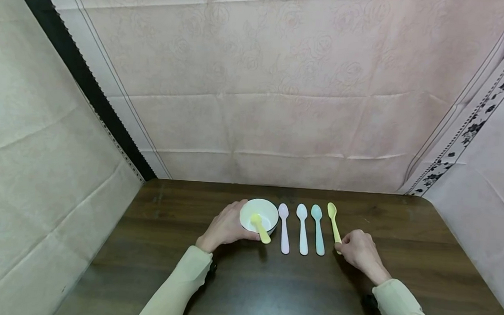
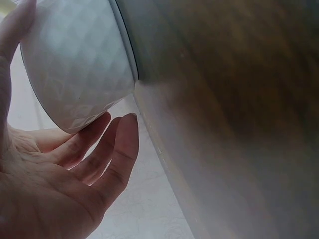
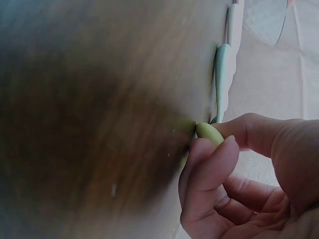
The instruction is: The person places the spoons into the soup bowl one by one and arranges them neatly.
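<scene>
My left hand [image 1: 230, 224] grips a small white bowl [image 1: 249, 209] from its left side. The bowl's outer wall [image 2: 79, 59] has a diamond pattern, with fingers and thumb around it in the left wrist view. A yellow-green spoon [image 1: 261, 229] leans in the bowl, its handle over the near rim. My right hand [image 1: 360, 253] pinches the handle end of another yellow-green spoon [image 1: 334, 221] between thumb and finger. That handle end [image 3: 209, 133] shows between the fingertips in the right wrist view. The spoon's head points away from me.
Between the hands a lilac spoon [image 1: 284, 232], a pale blue-white spoon [image 1: 302, 233] and a light blue spoon [image 1: 318, 234] lie side by side, heads at the far end. The dark wooden table [image 1: 269, 293] ends at a hanging pale cloth [image 1: 288, 131]; cloths also hang at both sides.
</scene>
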Tool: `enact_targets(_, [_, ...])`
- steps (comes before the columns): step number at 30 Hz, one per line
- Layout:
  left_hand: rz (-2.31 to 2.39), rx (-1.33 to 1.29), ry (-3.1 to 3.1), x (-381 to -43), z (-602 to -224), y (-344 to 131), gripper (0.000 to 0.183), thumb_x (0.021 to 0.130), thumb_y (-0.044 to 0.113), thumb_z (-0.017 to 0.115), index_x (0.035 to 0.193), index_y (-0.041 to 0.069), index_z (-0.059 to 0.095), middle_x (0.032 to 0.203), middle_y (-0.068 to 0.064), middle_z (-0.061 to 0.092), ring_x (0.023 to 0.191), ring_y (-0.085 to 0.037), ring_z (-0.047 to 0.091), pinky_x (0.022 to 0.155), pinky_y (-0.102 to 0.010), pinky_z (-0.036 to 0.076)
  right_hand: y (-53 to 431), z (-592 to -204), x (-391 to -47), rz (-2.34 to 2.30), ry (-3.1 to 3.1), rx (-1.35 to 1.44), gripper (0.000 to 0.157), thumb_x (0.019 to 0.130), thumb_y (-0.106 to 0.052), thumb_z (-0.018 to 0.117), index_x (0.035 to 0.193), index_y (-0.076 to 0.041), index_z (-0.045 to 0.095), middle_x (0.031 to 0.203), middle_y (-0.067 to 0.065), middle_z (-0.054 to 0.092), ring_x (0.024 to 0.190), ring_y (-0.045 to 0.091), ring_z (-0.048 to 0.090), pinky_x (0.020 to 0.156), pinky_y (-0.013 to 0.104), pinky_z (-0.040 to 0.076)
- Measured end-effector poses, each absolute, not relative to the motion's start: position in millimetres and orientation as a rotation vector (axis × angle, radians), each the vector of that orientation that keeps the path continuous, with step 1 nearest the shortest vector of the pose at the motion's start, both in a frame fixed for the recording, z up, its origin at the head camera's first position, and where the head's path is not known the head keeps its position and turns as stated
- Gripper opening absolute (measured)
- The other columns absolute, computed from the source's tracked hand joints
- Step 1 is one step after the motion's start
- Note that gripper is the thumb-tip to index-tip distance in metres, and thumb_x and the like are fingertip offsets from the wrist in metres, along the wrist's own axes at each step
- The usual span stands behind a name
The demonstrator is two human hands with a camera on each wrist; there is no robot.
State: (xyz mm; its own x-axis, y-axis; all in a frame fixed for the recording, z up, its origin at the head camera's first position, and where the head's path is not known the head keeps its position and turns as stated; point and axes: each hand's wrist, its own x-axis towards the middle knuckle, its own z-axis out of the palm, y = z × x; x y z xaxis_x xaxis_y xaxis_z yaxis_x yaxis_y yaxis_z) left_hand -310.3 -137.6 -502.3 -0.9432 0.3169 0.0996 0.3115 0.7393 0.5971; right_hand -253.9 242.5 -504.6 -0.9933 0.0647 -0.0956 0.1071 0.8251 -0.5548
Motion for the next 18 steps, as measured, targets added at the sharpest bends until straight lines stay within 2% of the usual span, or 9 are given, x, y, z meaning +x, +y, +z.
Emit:
enact_targets(6, [0.993,0.528,2.921,-310.8,-502.9,-138.7,0.114,0.069,0.057,0.101,0.158,0.007,0.05,0.147,-0.015,0.066,0.132,-0.035,0.063,0.105,-0.058,0.056,244.6,-503.9,-251.4,-0.906,2.923,0.144,0.036,0.097,-0.019,0.076,0.063,-0.011,0.069,0.056,-0.006,0.054,0.059,0.016,0.052,0.055,0.03,0.041])
enact_targets(18, [0.995,0.543,2.925,-310.0,-502.3,-139.4,0.112,0.069,0.058,0.101,0.156,0.007,0.052,0.141,-0.014,0.068,0.127,-0.033,0.064,0.102,-0.057,0.057,246.5,-496.2,-246.3,-0.938,2.943,0.153,0.023,0.096,-0.019,0.075,0.075,-0.01,0.077,0.067,-0.003,0.063,0.067,0.017,0.054,0.061,0.031,0.042])
